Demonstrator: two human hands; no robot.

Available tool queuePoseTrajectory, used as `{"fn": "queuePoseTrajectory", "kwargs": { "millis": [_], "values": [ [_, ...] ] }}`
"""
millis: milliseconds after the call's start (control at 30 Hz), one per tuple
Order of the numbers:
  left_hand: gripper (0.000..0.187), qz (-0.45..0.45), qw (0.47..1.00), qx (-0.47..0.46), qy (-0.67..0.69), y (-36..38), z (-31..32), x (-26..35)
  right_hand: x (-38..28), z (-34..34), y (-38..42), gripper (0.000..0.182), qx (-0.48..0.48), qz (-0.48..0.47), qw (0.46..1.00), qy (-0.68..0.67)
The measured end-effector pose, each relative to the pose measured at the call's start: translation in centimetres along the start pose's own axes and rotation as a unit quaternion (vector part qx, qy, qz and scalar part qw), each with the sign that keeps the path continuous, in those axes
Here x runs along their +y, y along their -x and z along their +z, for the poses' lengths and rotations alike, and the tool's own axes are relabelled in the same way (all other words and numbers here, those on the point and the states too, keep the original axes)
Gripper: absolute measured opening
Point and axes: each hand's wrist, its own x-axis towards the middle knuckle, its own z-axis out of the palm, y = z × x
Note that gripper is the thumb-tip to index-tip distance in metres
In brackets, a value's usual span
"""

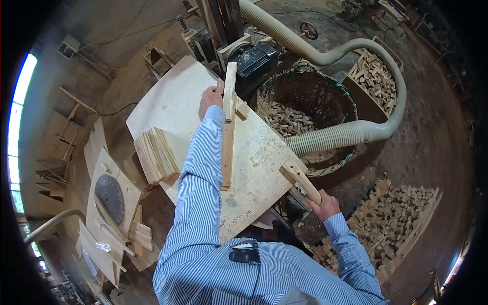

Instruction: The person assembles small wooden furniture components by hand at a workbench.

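Observation:
My left hand (212, 96) is far up the pale worktable (264, 152), its fingers curled on a small piece of wood (220, 84) that is partly hidden. It lies right beside a upright wooden guard (230, 89). A long wooden strip (228, 157) runs down the table from there, and a small wood block (242, 110) sits just right of the guard. At the table's lower right corner, my right hand (324, 206) is wrapped round the end of a wooden handle (301, 184). A stack of thin boards (155, 155) rests on the table's left edge.
A black motor (257, 58) stands behind the table. To the right, a wicker basket (325, 86) holds offcuts, with a ribbed hose (330, 138) crossing it. Many wood blocks (401, 216) cover the floor lower right. A round saw blade (109, 197) lies at left.

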Motion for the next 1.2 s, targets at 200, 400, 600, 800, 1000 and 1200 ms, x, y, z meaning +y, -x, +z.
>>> {"fn": "queuePoseTrajectory", "kwargs": {
  "millis": [200,400,600,800,1000,1200],
  "values": [
    [0.030,0.042,0.993,-0.023,0.108,1.6,2.8,-2.8,2.8,-0.9,3.7,0.041,0.004,-0.015,1.000,-0.001],
    [0.029,0.027,0.983,-0.005,0.179,5.0,2.2,-0.7,4.1,-1.7,5.5,0.040,0.004,-0.007,1.000,-0.011],
    [0.030,0.254,0.960,0.107,-0.054,6.9,1.5,-0.9,6.5,-1.6,7.2,0.042,0.000,-0.008,1.000,-0.006],
    [0.032,0.180,0.980,0.082,0.015,10.2,1.8,-2.2,8.0,-1.6,8.8,0.042,0.010,-0.011,1.000,-0.001],
    [0.022,0.055,0.990,0.037,0.127,8.6,4.4,-4.0,8.0,-1.8,8.8,0.042,0.001,-0.003,1.000,0.003],
    [0.012,-0.060,0.971,0.016,0.231,9.4,3.9,0.6,8.2,-1.7,8.9,0.042,-0.006,0.007,1.000,0.001]
  ]
}}
